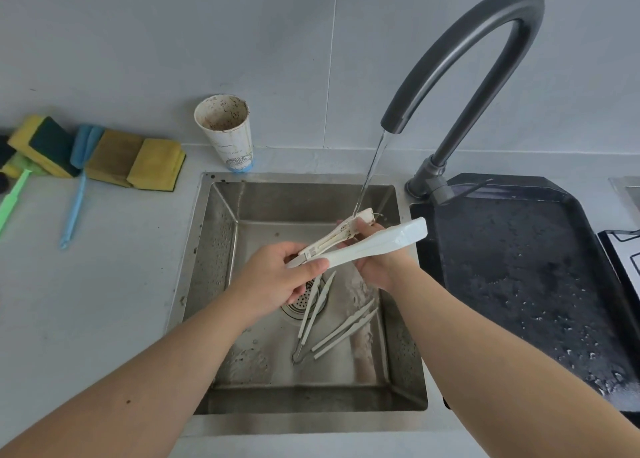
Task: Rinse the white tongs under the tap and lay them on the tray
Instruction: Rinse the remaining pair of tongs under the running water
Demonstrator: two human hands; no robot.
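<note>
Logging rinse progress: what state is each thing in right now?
Tap: running.
White tongs: spread open, one arm under the stream.
Left hand: grips the tongs' hinge end.
Right hand: pinches the wetted arm.
Tray: wet with droplets.
Paper cup: upright, stained inside.

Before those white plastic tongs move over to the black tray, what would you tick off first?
1. Flow of the water stream from the dark grey curved tap: ok, running.
2. Stream hitting the white plastic tongs: ok, at one arm's tip.
3. Grip of the left hand at the hinge end: ok.
4. Hold of the right hand on the wetted arm: ok.
5. Tongs clean: not ok, dark specks on the inner face.
6. Bare room on the black rectangular tray: ok, though wet.
</note>
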